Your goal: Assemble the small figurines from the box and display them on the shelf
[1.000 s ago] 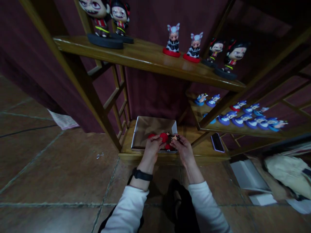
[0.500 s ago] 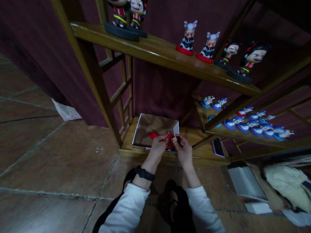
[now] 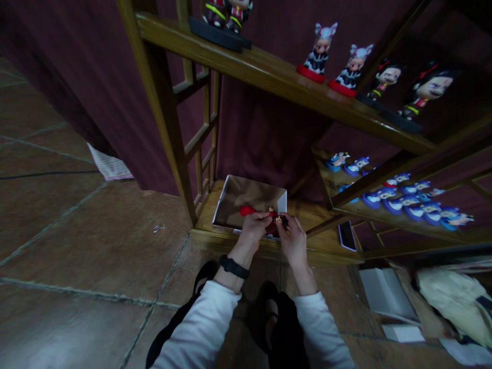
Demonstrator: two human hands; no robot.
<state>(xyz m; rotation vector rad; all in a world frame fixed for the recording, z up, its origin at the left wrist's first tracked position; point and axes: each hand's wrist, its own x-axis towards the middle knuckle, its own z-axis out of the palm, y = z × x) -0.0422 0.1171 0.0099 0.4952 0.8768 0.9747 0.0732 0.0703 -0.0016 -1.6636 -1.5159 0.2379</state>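
Observation:
My right hand (image 3: 293, 237) is closed on a small figurine (image 3: 279, 220) with a dark-haired head, over the front right of an open cardboard box (image 3: 249, 189). Close beside it, my left hand (image 3: 254, 228) has its fingers pinched together at the figurine's red lower part. What exactly the left fingertips grip is partly hidden. A round red piece (image 3: 246, 210) lies in the box to the left. Just behind the fingers shows another small figure (image 3: 271, 209).
The box stands on the low wooden shelf (image 3: 313, 246), with a phone (image 3: 347, 236) to its right. A higher shelf (image 3: 269, 69) bears several figurines. Blue-based figurines (image 3: 378, 197) fill the side shelf. Pale boxes (image 3: 388, 292) and a cream cloth bag (image 3: 451, 297) lie at right.
The view has shifted slightly, so the shelves sit further right in the picture. Both hands stay at the box with the figurine, their fingers nearly unchanged.

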